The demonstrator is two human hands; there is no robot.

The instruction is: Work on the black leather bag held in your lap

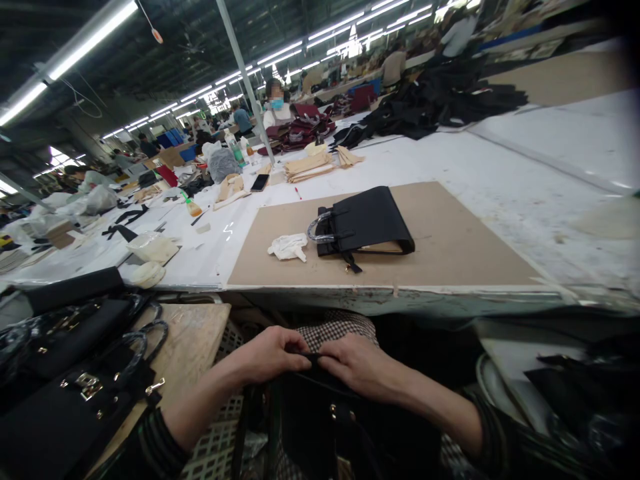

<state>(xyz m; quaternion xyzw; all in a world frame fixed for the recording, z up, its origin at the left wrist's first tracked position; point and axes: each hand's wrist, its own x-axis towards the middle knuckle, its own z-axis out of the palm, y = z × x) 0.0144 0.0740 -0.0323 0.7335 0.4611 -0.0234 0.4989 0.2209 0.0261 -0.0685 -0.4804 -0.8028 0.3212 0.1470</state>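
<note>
Two hands, left hand (273,355) and right hand (359,367), pinch the edge of a black bag (307,423) on the lap (345,325), probably because this supports its weight. A second bag (370,219) lies on cardboard (453,243), perhaps as protection from the table (545,193).
</note>
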